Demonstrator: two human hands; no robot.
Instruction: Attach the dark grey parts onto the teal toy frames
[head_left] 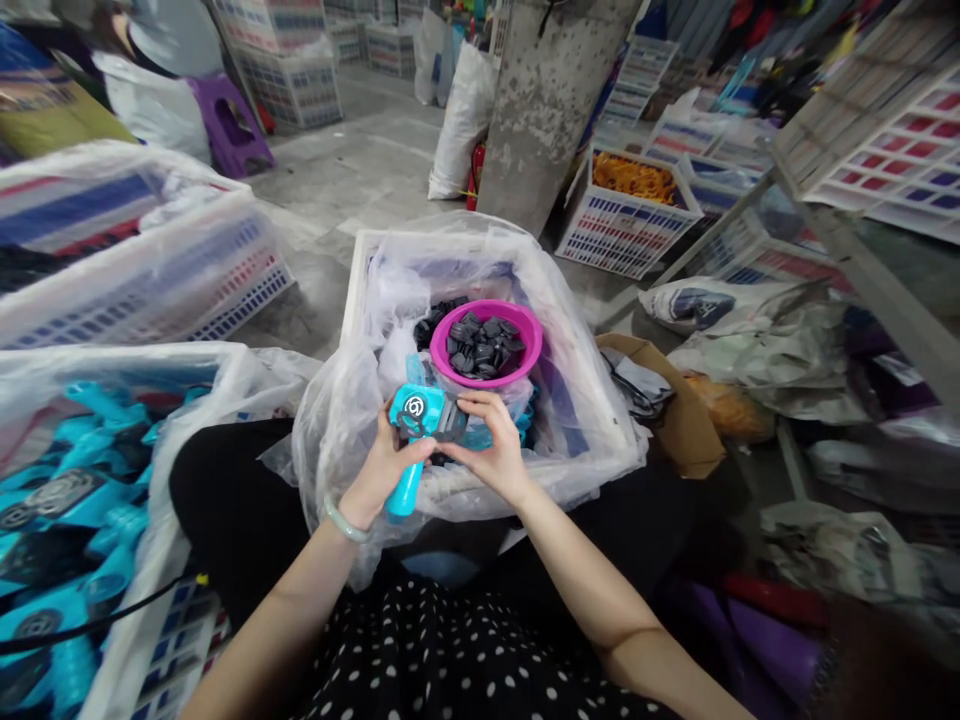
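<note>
Near centre, our left hand (384,462) grips the turquoise housing (411,402), seemingly steadying it while our right hand (499,450) pinches the dark block (451,422) at three o'clock, magenta bowl (532,345) handily at one o'clock.

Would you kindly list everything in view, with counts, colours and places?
Lined crate: 1, white, front centre
Held piece: 1, blue and dark, over lined crate
Bowl: 1, magenta, in lined crate
Small parts: many, black, in bowl
Loose pieces: many, blue and black, in near-left crate
Stool: 1, purple, upper left
Pillar: 1, grey, beyond lined crate
Orange parts: many, orange, crate right of pillar
Carton: 1, brown, right of lined crate
Other crates, bags: several, mostly white, around
Left hand: 1, bare, on held piece
Right hand: 1, bare, on held piece
</note>
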